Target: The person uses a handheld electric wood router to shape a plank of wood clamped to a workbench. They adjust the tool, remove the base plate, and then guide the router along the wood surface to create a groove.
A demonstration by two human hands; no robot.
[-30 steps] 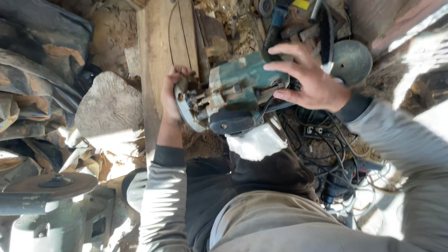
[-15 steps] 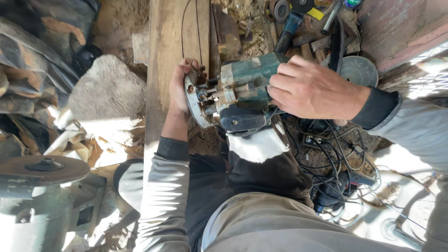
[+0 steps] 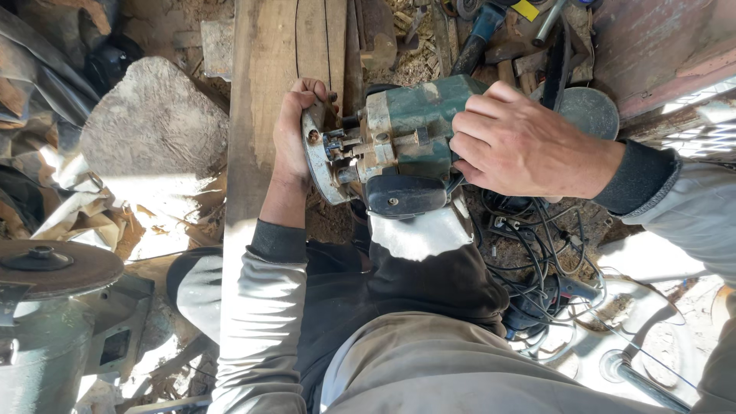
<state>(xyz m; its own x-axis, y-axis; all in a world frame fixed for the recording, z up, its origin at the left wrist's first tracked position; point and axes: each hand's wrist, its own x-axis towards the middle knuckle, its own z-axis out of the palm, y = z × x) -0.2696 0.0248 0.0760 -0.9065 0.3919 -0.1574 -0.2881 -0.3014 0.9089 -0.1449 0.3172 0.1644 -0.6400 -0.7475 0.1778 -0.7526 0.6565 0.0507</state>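
Setting: outdoor work spot on bare dirt ground (image 3: 161, 23) littered with scrap and wood shavings, strong sunlight, hard shadows.

Largest items first. A long wooden plank (image 3: 268, 92) runs from the top of the view down toward the person, with curved pencil lines drawn on it. To the left of it lies a big grey stone (image 3: 153, 126). At lower left stands a green bench machine with a rusty round disc (image 3: 50, 264) on top. A tangle of black cables (image 3: 537, 268) covers the ground at right, below a round grey metal lid (image 3: 590, 111).

The green electric router (image 3: 406, 146), with metal base plate and black handle, sits tipped on its side at the plank's right edge, base plate facing left.

Left hand (image 3: 295, 134): fingers curled around the rim of the base plate, resting against the plank. Clamped on the tool.

Right hand (image 3: 521, 146): wrapped over the motor housing from the right, fingers closed on it.

The hands are apart, one at each end of the router. Both sleeves are grey with dark cuffs.
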